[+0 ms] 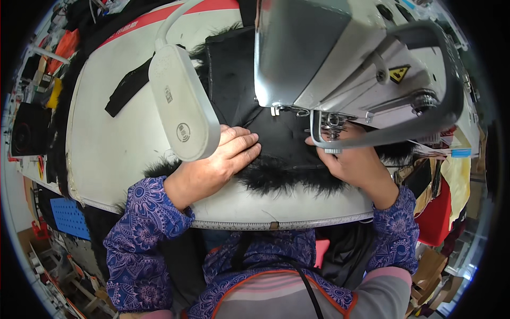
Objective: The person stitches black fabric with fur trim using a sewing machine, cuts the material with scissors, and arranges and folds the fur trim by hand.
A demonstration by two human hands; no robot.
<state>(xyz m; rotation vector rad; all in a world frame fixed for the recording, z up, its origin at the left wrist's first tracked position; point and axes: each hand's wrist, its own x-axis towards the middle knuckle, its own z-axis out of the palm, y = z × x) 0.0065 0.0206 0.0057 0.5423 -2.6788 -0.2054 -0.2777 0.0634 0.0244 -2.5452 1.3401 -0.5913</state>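
A black fabric piece with fuzzy fur edging (289, 154) lies under a grey sewing machine (308, 58). My left hand (220, 159) rests palm down on the left of the fabric, fingers extended and slightly apart, beside the white lamp head (183, 101). My right hand (353, 162) is on the right part of the fabric below the machine's needle area (332, 127), its fingertips partly hidden by the metal parts; whether it grips the fabric is unclear.
The white table (111, 154) has a measuring strip along its front edge. A black strip (127, 87) lies at the back left. Clutter surrounds it, with a blue perforated board (69, 215) left and a red object (435, 212) right. A grey metal guard loop (446, 74) juts from the machine.
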